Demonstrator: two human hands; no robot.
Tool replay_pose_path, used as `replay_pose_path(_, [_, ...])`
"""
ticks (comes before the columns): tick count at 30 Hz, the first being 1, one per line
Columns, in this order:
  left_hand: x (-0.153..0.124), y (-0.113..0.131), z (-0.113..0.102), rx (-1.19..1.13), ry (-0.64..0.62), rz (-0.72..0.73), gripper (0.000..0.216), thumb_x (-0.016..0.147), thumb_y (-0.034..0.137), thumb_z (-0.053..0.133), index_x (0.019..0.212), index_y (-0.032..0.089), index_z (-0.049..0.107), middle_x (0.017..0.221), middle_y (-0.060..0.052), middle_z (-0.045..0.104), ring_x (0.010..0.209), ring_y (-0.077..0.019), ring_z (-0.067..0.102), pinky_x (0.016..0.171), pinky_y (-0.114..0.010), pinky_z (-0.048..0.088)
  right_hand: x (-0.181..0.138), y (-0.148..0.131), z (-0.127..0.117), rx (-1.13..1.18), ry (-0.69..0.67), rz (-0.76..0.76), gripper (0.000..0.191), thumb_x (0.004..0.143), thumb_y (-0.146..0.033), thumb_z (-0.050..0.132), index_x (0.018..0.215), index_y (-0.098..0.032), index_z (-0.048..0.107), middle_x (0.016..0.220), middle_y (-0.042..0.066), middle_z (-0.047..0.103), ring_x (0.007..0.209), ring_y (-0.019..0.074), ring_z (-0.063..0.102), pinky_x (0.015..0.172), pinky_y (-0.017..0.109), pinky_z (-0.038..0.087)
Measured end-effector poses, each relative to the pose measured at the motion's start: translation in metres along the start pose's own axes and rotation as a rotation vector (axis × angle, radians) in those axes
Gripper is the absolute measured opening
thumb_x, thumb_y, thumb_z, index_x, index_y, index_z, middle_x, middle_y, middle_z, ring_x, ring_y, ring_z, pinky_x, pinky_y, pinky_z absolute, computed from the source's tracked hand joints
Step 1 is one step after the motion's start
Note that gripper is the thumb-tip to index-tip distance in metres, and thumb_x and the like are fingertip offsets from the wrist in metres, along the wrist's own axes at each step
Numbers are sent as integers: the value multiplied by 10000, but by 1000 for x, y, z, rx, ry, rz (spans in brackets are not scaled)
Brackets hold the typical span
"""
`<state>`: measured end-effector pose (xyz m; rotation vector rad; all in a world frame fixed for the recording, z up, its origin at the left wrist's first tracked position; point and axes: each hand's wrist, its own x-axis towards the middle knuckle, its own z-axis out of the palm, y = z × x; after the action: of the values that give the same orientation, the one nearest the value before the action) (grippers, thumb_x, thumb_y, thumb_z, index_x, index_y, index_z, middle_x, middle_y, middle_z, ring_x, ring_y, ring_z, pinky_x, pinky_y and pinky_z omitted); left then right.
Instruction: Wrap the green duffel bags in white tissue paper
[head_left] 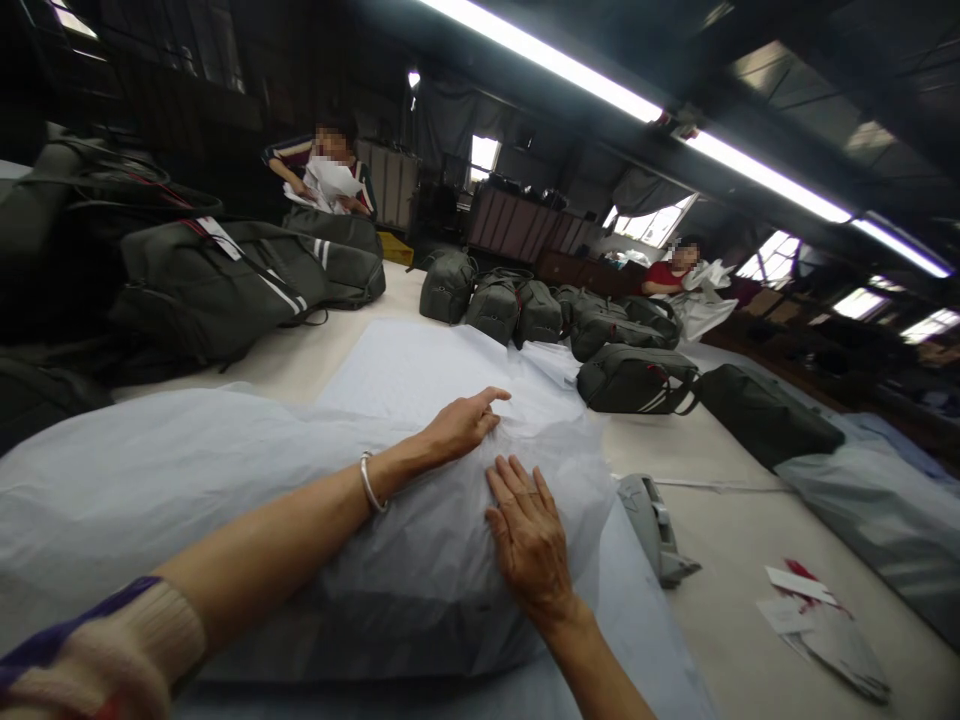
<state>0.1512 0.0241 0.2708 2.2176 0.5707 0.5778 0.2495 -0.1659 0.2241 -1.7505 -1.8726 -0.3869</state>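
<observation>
Left hand: the left hand (pixel 459 425) reaches far across the wrapped bundle, fingers loosely curled and the index finger stretched out, pressing and perhaps pinching the film at its far edge; I cannot tell whether any film is actually gripped. A silver bangle (pixel 370 484) sits on the wrist.

Right hand: the right hand (pixel 529 540) lies flat, palm down, fingers spread a little and holding nothing, on the near right slope of the same bundle, just beside the left hand.

Bundle: a large dark bag wrapped in translucent white plastic film (pixel 300 500) lies at the near centre of the table, stretching away to the left; the dark shape shows through the film under the forearm.

Table: a wide pale beige worktable (pixel 742 560) runs from near to far.

Sheets: flat white plastic sheets (pixel 420 365) lie just beyond the bundle.

Tool: a grey handheld device (pixel 654 525) rests on the table just right of the bundle.

Tags: white paper tags with red marks (pixel 802 590) lie at the near right.

Bags: dark grey-green fabric bags (pixel 517 310) stand in a far row; larger ones (pixel 225 280) pile at the far left.

Other people: one person (pixel 330 175) at the far left and one (pixel 679 275) at the far right each handle white material.
</observation>
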Motion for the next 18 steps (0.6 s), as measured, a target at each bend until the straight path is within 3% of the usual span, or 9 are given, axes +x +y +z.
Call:
replay_pose_path(3, [1,-2,1,109,-38,-79,507,907,307,485,1406,243,422,864,-2,693,830,-194,650,749,-274,471,-3,-1,10,-59,-121,95,452,1014,-303,391,1446,-187,458,1494,95,464,1415,257,378,1167,506,311])
replay_pose_path(6, [2,-11,6,187,-64,-147,542,864,258,523,1396,199,438,908,-46,710,878,-235,666,772,-313,484,4,-3,2,-33,-213,186,454,1016,-346,366,1418,-184,499,1460,89,508,1387,250,421,1150,475,341])
replay_pose_path(10, [1,-26,17,272,-128,-167,501,807,161,557,1307,193,539,986,-86,715,1022,-279,655,879,-364,478,35,1,-11,6,-351,279,447,1011,-393,378,1375,-197,546,1430,87,543,1341,236,471,1112,424,371])
replay_pose_path(13, [0,-32,23,299,-174,-180,506,788,148,579,1290,204,546,989,-70,719,1026,-256,662,883,-335,486,61,12,-13,10,-478,299,442,1016,-373,358,1376,-192,539,1452,101,519,1360,240,444,1115,417,330])
replay_pose_path(16, [-7,-28,24,307,-205,-190,493,770,162,604,1260,190,562,947,-62,722,954,-241,684,825,-307,507,71,20,-13,42,-653,337,473,1033,-399,268,1152,-201,681,1198,102,700,1138,242,625,954,372,441])
replay_pose_path(18, [-17,-19,23,306,-210,-170,458,764,149,600,1220,184,588,922,-61,721,932,-244,687,815,-314,511,63,19,-18,57,-697,347,542,1034,-446,229,965,-219,717,991,77,755,936,238,691,791,333,475])
